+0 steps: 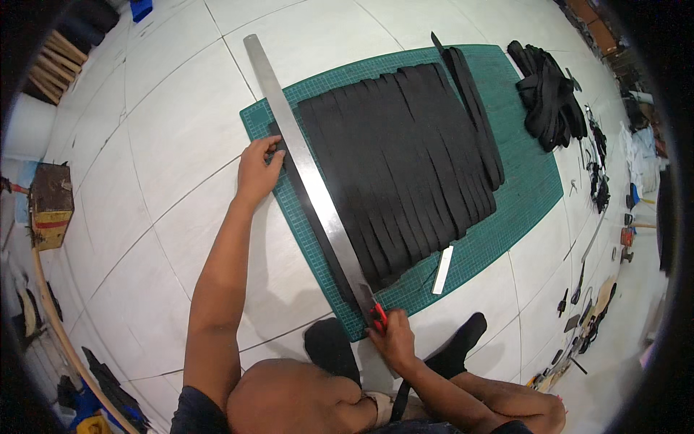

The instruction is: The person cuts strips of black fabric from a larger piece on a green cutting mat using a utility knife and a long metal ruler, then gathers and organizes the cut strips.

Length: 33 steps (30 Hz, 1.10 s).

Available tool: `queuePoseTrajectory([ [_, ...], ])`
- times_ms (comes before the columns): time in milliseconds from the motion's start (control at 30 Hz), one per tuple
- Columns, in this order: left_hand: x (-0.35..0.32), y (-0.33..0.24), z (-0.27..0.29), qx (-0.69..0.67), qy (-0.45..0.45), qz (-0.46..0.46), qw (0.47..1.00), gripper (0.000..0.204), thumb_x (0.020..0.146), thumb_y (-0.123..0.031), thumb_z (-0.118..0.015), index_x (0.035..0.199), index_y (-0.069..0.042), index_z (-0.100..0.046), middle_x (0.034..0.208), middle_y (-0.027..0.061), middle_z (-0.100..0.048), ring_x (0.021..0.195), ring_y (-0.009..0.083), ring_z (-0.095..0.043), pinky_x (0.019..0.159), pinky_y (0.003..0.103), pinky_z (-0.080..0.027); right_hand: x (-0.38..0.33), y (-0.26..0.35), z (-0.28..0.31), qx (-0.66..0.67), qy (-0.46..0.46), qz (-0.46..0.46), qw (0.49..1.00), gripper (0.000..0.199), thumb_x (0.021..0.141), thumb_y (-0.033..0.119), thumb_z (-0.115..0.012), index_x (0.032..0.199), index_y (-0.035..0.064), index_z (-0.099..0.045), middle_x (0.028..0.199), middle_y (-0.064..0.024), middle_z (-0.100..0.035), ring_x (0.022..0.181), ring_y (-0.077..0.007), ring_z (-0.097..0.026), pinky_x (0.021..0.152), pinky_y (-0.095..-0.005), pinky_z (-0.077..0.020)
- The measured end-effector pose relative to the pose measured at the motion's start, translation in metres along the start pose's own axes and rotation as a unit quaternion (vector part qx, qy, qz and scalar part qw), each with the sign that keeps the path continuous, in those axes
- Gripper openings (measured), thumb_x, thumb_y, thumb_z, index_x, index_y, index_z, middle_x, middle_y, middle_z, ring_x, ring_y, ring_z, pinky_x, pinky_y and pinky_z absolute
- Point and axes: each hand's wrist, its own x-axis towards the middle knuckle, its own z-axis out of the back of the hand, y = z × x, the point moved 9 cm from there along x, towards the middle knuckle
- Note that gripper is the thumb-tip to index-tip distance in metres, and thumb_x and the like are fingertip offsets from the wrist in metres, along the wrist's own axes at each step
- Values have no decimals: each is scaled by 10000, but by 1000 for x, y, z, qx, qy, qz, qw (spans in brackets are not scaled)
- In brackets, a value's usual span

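Observation:
A long metal ruler point(307, 170) lies slantwise over black fabric on a green cutting mat point(531, 173). My left hand point(259, 170) rests at the mat's left edge with thumb and fingers apart, touching the narrow black fabric margin point(312, 217) beside the ruler. Right of the ruler, the black fabric point(397, 159) is parted into several long strips lying side by side. At the ruler's near end my right hand point(394, 336) is closed round a red-handled cutter point(379, 315). Its blade lies against the ruler and is hard to make out.
A small white bar point(443, 270) lies on the mat's near edge. Folded black strips point(473, 116) lie along the fabric's right side, and a black bundle point(549, 98) sits at the far right. Scattered tools and straps line the tiled floor's right side. A wooden box point(52, 205) stands left.

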Motion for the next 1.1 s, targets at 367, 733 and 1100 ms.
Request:
queuePoseTrajectory([
  [367, -1, 20, -3, -66, 11, 73, 995, 397, 916, -197, -635, 1279, -39, -606, 1121, 135, -643, 991, 252, -612, 853, 365, -509, -9, 20, -6, 45, -20, 30, 998, 502, 736, 137, -802, 1101, -37, -503, 1078, -230, -516, 988, -426, -560, 834, -486, -488],
  [733, -2, -8, 0, 10, 19, -10, 1000, 496, 901, -241, -661, 1337, -24, -568, 1235, 155, -588, 1030, 268, -594, 871, 361, -503, -21, 13, -15, 46, -13, 39, 998, 500, 761, 165, -783, 1113, -33, -487, 1126, -242, -511, 1040, -450, -549, 828, -511, -491],
  [1100, -5, -6, -6, 71, 69, -11, 995, 623, 865, -341, -710, 1382, -38, -541, 1393, 156, -504, 1269, 349, -486, 1055, 425, -426, -13, 13, -18, 65, -33, 64, 995, 491, 756, 113, -786, 1125, -19, -490, 1095, -235, -519, 998, -438, -549, 832, -491, -481],
])
